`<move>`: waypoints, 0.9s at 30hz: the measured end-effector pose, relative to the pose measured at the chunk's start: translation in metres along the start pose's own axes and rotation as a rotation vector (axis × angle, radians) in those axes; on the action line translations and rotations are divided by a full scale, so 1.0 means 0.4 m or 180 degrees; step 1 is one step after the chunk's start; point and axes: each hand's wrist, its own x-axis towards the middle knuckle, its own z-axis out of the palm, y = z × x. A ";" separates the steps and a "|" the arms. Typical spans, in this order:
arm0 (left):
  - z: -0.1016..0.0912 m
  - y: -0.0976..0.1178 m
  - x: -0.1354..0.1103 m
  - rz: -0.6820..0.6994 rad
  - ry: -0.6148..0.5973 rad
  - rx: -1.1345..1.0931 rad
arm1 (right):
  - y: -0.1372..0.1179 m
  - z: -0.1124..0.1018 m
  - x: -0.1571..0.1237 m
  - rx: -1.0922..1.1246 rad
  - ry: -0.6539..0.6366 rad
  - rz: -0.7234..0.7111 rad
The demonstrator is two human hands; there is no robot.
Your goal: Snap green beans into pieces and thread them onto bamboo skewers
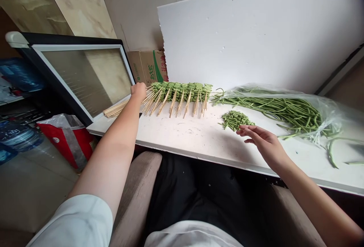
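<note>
My left hand (138,90) is closed at the left end of a long stack of skewered green bean pieces (182,87). A thin bamboo skewer shows at its fingertips, by the leftmost row. The bare ends of the skewers (172,106) point toward me in several bunches. My right hand (263,140) hovers with its fingers stretched out and slightly bent, nothing visible in them. Its fingertips are at the near right edge of a small heap of cut green bean pieces (234,120).
Long whole beans (284,108) lie in a clear plastic bag (331,120) at the right. Loose bamboo sticks (113,109) lie left, partly behind my forearm. A framed glass panel (88,72) and a cardboard box (145,66) stand behind. A red bag (66,137) is below the table's left end.
</note>
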 end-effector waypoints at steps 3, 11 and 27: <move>0.005 0.004 -0.017 -0.0062 0.0190 -0.0046 | 0.002 -0.004 0.002 0.0039 -0.0006 0.0004; 0.014 0.000 -0.033 -0.0110 0.0225 -0.0316 | -0.001 -0.004 0.004 0.0007 -0.0038 -0.0006; 0.050 -0.013 -0.046 -0.0483 -0.0051 -0.0371 | 0.006 -0.001 0.001 -0.0030 -0.0113 0.0010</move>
